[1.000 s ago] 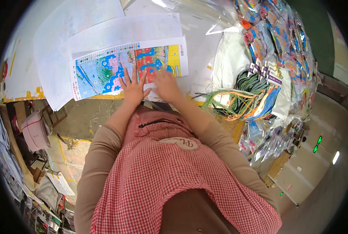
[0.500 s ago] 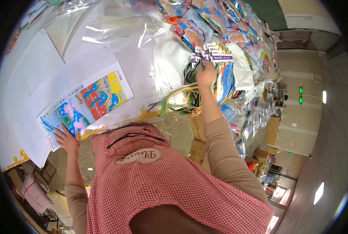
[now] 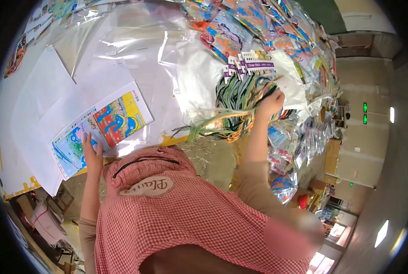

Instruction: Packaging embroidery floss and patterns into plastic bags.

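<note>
My left hand (image 3: pixel 93 153) lies with fingers stretched out on a colourful printed chart (image 3: pixel 121 119) near the table's front edge. To the right, my right hand (image 3: pixel 271 101) is closed at the right side of a thick bundle of embroidery threads (image 3: pixel 233 93), gripping some dark strands. Green, black and orange threads fan out from white and purple thread cards (image 3: pixel 258 65) with punched edges. Loose thread ends trail leftward over the table edge. Beneath the cards lies white cloth (image 3: pixel 288 75). My fingertips on the right are partly hidden by the hand.
Clear-bagged colourful kits (image 3: pixel 226 34) pile up at the back and right. White paper sheets (image 3: pixel 35 105) spread under and left of the chart, with clear plastic film (image 3: pixel 117 39) behind. A cardboard box (image 3: pixel 331 153) stands far right. Yellow tape (image 3: pixel 21 188) runs along the table's edge.
My right hand has moved right and nearer, from just below the thread cards to the bundle's right side. My left hand has slid right along the chart.
</note>
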Available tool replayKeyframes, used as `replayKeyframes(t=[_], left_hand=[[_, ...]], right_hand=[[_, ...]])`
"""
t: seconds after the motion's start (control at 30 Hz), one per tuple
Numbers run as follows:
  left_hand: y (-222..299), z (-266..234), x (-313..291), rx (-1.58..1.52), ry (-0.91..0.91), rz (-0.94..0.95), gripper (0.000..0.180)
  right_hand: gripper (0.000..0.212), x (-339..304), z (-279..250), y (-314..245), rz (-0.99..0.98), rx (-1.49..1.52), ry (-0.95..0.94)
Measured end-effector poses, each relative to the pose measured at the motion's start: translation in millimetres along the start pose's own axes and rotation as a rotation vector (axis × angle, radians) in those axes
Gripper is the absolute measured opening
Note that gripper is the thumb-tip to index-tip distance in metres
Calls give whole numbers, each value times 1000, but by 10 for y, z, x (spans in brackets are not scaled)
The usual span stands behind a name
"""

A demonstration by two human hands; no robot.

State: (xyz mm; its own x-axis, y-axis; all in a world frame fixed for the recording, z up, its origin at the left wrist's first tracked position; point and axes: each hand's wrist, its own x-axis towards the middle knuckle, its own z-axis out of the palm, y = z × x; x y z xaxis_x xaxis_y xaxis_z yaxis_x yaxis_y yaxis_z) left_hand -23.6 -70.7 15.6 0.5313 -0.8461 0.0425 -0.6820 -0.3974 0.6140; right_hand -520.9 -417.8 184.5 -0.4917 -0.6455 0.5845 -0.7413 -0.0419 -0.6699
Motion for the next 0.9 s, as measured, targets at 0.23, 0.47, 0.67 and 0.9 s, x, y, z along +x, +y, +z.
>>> replayKeyframes(t=[0.23,0.47,0.67,0.9], left_hand=[[2469,-446,317,-1343,-729,-373,60],[2213,-445,450,-1288,-795,-538,37],[1780,-985,681,-1183,-766,-349,47],[2130,-1056,767,-1007,-662,134,55]], right_hand=[[12,-2036,-572,-1568,-644,154,-1101],[32,-1975,-523,-1908,-561,361,-1005],[25,-1752,-688,-1961,-382,228,-1474],[14,-1979,-1035,-3230,-1112,630,-1445]])
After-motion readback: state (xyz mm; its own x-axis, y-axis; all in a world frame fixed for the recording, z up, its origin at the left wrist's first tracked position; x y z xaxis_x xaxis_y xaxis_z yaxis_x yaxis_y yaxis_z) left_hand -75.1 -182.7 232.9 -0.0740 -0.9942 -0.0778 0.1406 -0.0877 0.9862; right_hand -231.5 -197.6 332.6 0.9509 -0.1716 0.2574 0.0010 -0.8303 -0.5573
